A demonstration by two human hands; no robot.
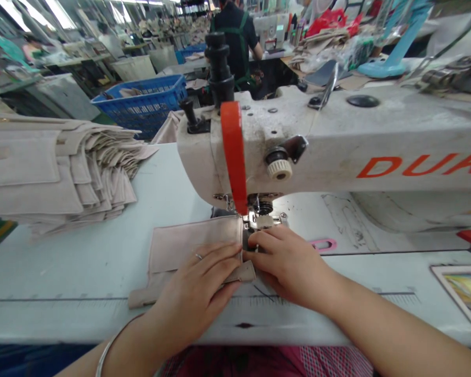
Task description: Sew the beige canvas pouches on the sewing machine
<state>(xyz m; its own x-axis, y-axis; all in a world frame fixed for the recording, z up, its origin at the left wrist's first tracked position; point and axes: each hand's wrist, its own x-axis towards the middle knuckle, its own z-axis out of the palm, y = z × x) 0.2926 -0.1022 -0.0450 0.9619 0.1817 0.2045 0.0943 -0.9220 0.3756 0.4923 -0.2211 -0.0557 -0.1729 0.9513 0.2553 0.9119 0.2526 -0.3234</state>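
Note:
A beige fabric piece (196, 235) with a stitched border lies flat on the sewing machine bed, its right edge by the presser foot (255, 222). My left hand (204, 283) rests flat on this piece, fingers stretched together and thumb along its near edge. A folded strip (243, 272) of the same cloth sticks out under those fingers. Just right of the fabric edge, my right hand (286, 262) has its fingers bent close to the foot; its thumb and whatever is between the fingertips are hidden. An orange guard (233, 157) hangs in front of the needle area.
A thick stack of beige fabric pieces (63, 173) lies at the left. Behind the machine stand a blue basket (145, 99) and a person (233, 42) seated at work. A pink loop-shaped item (324, 244) lies right of my hand. A printed ruler (63, 299) runs along the front.

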